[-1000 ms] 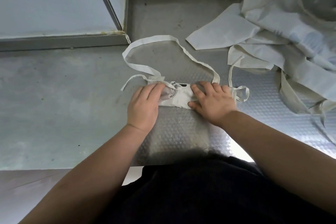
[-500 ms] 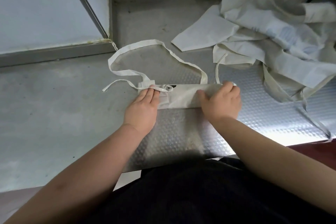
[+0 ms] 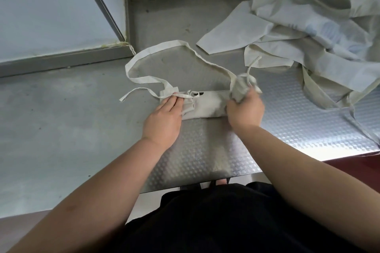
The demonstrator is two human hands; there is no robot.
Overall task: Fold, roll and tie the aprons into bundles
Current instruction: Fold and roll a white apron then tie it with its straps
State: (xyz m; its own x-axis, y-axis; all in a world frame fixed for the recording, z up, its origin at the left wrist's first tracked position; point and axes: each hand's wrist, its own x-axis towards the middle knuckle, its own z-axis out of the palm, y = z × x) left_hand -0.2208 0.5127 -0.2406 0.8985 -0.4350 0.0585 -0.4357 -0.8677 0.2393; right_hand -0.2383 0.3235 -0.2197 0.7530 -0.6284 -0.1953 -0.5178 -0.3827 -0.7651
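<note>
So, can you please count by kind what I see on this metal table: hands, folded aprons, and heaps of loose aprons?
hands: 2, the left hand and the right hand
folded apron: 1
heap of loose aprons: 1, aprons inside cannot be counted
total: 4

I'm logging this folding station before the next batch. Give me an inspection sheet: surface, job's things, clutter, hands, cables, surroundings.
Surface: steel table, dull on the left, embossed on the right, with a few dark specks.
Job's things: folded apron lies as a flat strip, its right end rolled up; its neck strap loops across the table behind it.
Clutter: heap of loose aprons at the far right.
Hands: left hand presses flat on the strip's left end; right hand grips the rolled end.
Cables: nothing seen.
Surroundings: pale wall panel at the far left.
</note>
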